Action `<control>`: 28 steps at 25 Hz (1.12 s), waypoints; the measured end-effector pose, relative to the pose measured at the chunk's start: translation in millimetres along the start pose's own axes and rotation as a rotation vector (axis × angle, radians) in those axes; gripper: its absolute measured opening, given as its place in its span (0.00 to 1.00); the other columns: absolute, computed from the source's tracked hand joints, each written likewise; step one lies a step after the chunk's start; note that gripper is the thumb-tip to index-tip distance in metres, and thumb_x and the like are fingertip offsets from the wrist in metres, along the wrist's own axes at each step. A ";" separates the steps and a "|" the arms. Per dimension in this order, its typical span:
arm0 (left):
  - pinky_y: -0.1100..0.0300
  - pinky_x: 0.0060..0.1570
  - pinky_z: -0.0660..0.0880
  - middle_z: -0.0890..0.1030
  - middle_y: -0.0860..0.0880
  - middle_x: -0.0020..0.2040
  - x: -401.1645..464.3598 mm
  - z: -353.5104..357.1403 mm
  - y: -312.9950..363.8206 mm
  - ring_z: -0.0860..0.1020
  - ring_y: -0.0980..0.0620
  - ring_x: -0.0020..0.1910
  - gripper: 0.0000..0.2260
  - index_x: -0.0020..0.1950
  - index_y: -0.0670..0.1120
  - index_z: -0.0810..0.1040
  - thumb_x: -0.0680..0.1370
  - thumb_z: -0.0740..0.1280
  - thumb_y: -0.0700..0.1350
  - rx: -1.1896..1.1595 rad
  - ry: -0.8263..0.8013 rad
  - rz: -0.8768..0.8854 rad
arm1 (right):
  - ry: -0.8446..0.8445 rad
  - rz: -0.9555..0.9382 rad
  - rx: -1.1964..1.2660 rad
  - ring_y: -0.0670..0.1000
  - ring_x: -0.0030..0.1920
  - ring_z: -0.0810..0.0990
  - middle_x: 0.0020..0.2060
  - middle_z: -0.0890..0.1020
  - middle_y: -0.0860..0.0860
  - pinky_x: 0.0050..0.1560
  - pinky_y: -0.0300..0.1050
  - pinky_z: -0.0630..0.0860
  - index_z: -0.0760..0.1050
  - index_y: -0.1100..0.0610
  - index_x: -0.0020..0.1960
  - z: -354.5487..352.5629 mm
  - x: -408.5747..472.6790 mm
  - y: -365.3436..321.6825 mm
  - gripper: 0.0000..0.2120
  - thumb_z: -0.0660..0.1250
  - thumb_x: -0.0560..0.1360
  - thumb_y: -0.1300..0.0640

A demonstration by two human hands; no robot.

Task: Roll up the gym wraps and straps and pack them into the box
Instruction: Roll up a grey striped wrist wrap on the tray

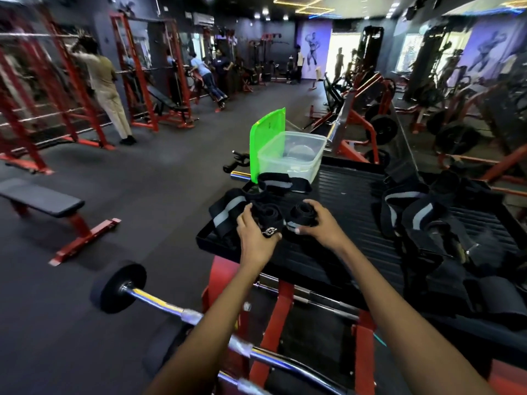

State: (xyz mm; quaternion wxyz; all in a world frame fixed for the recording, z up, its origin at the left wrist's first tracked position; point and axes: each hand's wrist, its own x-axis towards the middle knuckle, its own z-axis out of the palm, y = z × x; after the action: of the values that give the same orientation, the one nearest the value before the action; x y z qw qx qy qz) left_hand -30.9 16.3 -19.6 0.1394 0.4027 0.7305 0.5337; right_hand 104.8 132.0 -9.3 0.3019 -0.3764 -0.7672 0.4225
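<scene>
On the black ribbed platform (350,201) lie two rolled black wraps. My left hand (255,238) grips the left roll (268,216), which carries a small white logo. My right hand (320,223) closes over the right roll (303,213). A clear plastic box (293,158) stands open at the far edge of the platform, its green lid (266,142) leaning upright against its left side. Unrolled black wraps with grey stripes lie to the left (228,212) and behind the rolls (281,182). A heap of more straps (427,223) sits on the right.
A barbell (148,297) with a black plate lies on the floor at lower left. A flat bench (42,199) stands left. Red racks (137,75) and several people fill the far gym. Weight machines (379,126) stand behind the platform.
</scene>
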 end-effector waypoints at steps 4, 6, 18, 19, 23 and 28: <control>0.59 0.61 0.68 0.74 0.41 0.65 21.0 3.3 -0.9 0.72 0.44 0.65 0.34 0.69 0.41 0.63 0.68 0.75 0.39 -0.009 -0.137 -0.091 | 0.090 0.056 0.092 0.49 0.57 0.74 0.56 0.75 0.50 0.51 0.33 0.67 0.65 0.57 0.67 9.4 -6.8 1.6 0.34 0.75 0.65 0.68; 0.56 0.61 0.70 0.75 0.41 0.64 24.3 4.6 -1.2 0.73 0.44 0.64 0.30 0.66 0.40 0.66 0.69 0.75 0.42 0.033 -0.153 -0.115 | 0.125 0.063 0.100 0.48 0.55 0.75 0.54 0.77 0.51 0.50 0.34 0.67 0.67 0.58 0.64 10.6 -8.4 0.9 0.31 0.76 0.65 0.66; 0.50 0.59 0.74 0.79 0.44 0.59 67.2 7.2 38.6 0.77 0.45 0.58 0.33 0.63 0.46 0.68 0.63 0.74 0.57 -0.081 -0.038 0.000 | 0.265 -0.134 0.151 0.49 0.52 0.78 0.53 0.79 0.51 0.48 0.27 0.71 0.69 0.57 0.63 -19.1 28.2 -44.5 0.28 0.75 0.66 0.65; 0.51 0.60 0.73 0.78 0.44 0.60 81.3 6.2 48.0 0.76 0.45 0.59 0.35 0.65 0.46 0.66 0.63 0.74 0.56 -0.096 -0.033 0.024 | 0.279 -0.161 0.134 0.48 0.52 0.77 0.53 0.79 0.51 0.46 0.23 0.70 0.69 0.58 0.63 -24.1 39.5 -56.0 0.29 0.75 0.66 0.65; 0.50 0.64 0.68 0.72 0.40 0.64 144.4 7.8 83.2 0.71 0.43 0.64 0.32 0.68 0.40 0.66 0.68 0.75 0.45 -0.048 0.022 0.165 | 0.348 -0.243 0.041 0.48 0.51 0.75 0.51 0.77 0.52 0.45 0.21 0.67 0.71 0.61 0.60 -42.8 94.9 -89.0 0.27 0.76 0.64 0.66; 0.54 0.59 0.70 0.77 0.41 0.57 216.4 25.3 99.4 0.74 0.43 0.59 0.25 0.60 0.40 0.71 0.66 0.76 0.40 -0.026 0.017 0.240 | 0.379 -0.210 -0.110 0.53 0.52 0.75 0.52 0.75 0.57 0.48 0.39 0.68 0.71 0.60 0.58 -53.0 163.2 -86.3 0.26 0.77 0.64 0.58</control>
State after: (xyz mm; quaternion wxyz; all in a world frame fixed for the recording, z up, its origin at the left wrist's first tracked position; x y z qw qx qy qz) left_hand -109.0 203.2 108.1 0.0735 0.4809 0.6712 0.5592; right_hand 31.2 259.2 114.3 0.4621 -0.3833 -0.7535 0.2678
